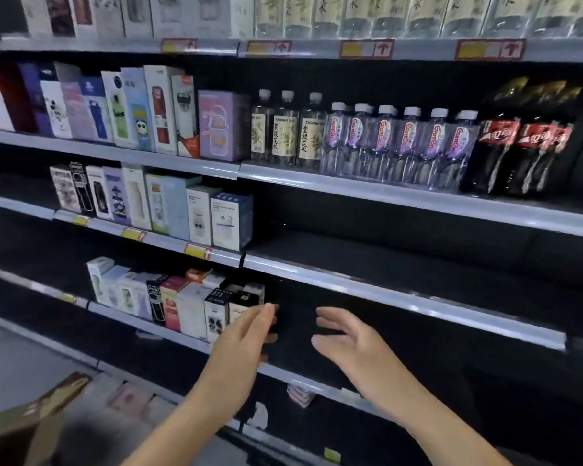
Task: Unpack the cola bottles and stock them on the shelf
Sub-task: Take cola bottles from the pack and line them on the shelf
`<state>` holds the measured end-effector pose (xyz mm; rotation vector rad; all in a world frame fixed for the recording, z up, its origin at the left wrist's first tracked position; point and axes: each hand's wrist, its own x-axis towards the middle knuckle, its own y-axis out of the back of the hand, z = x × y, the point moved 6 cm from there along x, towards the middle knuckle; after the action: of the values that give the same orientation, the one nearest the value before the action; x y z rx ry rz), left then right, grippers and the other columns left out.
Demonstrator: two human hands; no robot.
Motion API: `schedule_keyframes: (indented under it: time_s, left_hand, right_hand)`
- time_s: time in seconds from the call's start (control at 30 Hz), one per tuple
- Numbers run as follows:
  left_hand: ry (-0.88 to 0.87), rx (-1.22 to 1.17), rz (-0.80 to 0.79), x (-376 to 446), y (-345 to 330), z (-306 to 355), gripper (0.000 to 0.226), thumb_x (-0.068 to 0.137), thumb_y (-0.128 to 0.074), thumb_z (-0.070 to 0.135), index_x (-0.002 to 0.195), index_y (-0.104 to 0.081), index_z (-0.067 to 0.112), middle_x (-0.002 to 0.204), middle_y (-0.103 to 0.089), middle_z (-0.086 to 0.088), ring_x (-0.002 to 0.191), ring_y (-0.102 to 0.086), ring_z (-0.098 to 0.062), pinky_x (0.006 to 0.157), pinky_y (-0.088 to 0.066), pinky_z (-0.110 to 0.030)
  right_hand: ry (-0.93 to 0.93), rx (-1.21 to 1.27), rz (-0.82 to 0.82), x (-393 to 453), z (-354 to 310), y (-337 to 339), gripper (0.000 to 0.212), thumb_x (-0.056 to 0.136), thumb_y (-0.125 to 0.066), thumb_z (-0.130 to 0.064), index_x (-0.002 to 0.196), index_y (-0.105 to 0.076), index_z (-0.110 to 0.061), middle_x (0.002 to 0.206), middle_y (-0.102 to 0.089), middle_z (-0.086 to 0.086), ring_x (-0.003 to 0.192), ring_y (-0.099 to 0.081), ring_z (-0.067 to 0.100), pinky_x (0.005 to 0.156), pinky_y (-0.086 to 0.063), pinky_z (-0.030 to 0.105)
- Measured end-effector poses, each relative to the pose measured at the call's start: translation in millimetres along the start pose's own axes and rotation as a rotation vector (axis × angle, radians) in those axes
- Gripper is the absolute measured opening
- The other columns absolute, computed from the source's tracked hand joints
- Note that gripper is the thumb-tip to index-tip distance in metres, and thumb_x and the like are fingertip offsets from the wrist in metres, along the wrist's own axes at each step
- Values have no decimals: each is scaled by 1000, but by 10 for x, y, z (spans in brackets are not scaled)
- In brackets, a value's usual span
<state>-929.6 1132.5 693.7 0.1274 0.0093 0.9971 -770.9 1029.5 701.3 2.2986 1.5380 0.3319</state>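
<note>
Down at the far left corner, a brown cardboard carton (31, 415), edge only, blurred. Above it, tall printed cardboard boxes of drinking flasks (91, 105) standing in rows on the grey metal shelves, more of them on the tiers below (155, 203), and a lowest row of small white, pink and black boxes (182, 307). Just beside that lowest row, the left hand (249, 334), palm turned inward, fingers straight and relaxed, holding nothing, fingertips close to the black box at the row's end. Facing it across a dark gap, the right hand (344, 338), fingers loosely spread and slightly bent, thumb apart, likewise holding nothing. Both reaching over the pale front rail of a dark bare shelf (401, 301). Higher up and further right, three clear bottles with cream labels (286, 129), then a row of clear plastic water bottles with purple labels and white caps (401, 139). At the far right of that same tier, the dark cola bottles with red labels (522, 146), upright, touching one another, well apart from both hands.
</note>
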Motion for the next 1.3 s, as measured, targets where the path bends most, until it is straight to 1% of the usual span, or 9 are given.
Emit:
schedule_keyframes:
  time_s: [0.13, 0.27, 0.43, 0.57, 0.7, 0.8, 0.97, 1.1, 1.3]
  left_hand:
    - [64, 22, 27, -104, 264, -386, 75, 78, -41, 78, 136, -59, 34, 128, -67, 16, 113, -66, -4, 101, -55, -40]
    - [123, 18, 43, -142, 409, -711, 70, 79, -41, 77, 132, -61, 37, 126, -67, 16, 110, -68, -4, 99, -55, -41]
    - [188, -8, 91, -186, 463, -1142, 42, 78, -44, 72, 104, -67, 48, 104, -73, 25, 103, -70, -5, 96, -55, -40]
    - [262, -26, 121, -247, 492, -1693, 56, 75, -44, 75, 113, -67, 42, 104, -73, 23, 107, -69, -9, 97, -55, -40]
    - [338, 5, 140, -263, 553, -2428, 73, 78, -39, 74, 132, -61, 30, 119, -67, 18, 109, -66, -8, 100, -54, -43]
    - [394, 3, 185, -286, 583, -3060, 70, 81, -39, 70, 133, -61, 28, 120, -66, 17, 108, -66, -8, 100, -54, -43]
    - [492, 19, 184, -342, 515, -4212, 52, 95, -43, 63, 129, -63, 30, 126, -67, 10, 111, -66, -9, 103, -52, -42]
    - [541, 55, 199, -358, 458, -5148, 49, 101, -43, 59, 132, -64, 28, 124, -68, 11, 115, -66, -13, 109, -48, -49]
    - [614, 28, 244, -383, 419, -6147, 54, 95, -43, 67, 126, -67, 30, 118, -69, 17, 113, -67, -12, 109, -48, -49]
  right_hand:
    - [-69, 8, -38, -31, 228, -347, 46, 98, -66, -36, 141, -52, -43, 137, -56, -25, 115, -61, -9, 97, -49, 21]
    - [-115, 12, -68, -31, 429, -605, 45, 97, -67, -38, 139, -53, -44, 136, -57, -25, 115, -61, -10, 110, -47, 32]
    - [-166, 12, -115, 41, 834, -902, 44, 98, -66, -41, 140, -52, -43, 135, -56, -27, 115, -60, -11, 99, -47, 21]
    - [-254, -7, -192, 99, 1415, -1263, 40, 98, -66, -38, 135, -52, -49, 135, -56, -28, 117, -59, -10, 100, -50, 25]
    - [-343, -52, -281, 152, 2162, -1764, 41, 101, -63, -34, 138, -50, -41, 129, -55, -30, 117, -55, -10, 91, -47, 11]
    - [-393, -97, -336, 177, 2779, -2174, 45, 101, -62, -38, 144, -47, -38, 134, -52, -25, 125, -54, -2, 95, -44, 17]
    - [-440, -201, -367, 142, 4098, -2740, 29, 89, -62, -58, 116, -52, -57, 118, -61, -32, 117, -61, 0, 101, -53, 36]
    - [-500, -261, -415, 140, 5254, -3134, 38, 95, -62, -50, 132, -56, -44, 127, -66, -20, 117, -63, 4, 101, -55, 40]
    - [-499, -494, -588, 80, 6592, -3803, 57, 100, -57, -40, 153, -43, -26, 155, -48, -4, 143, -47, 21, 115, -43, 42]
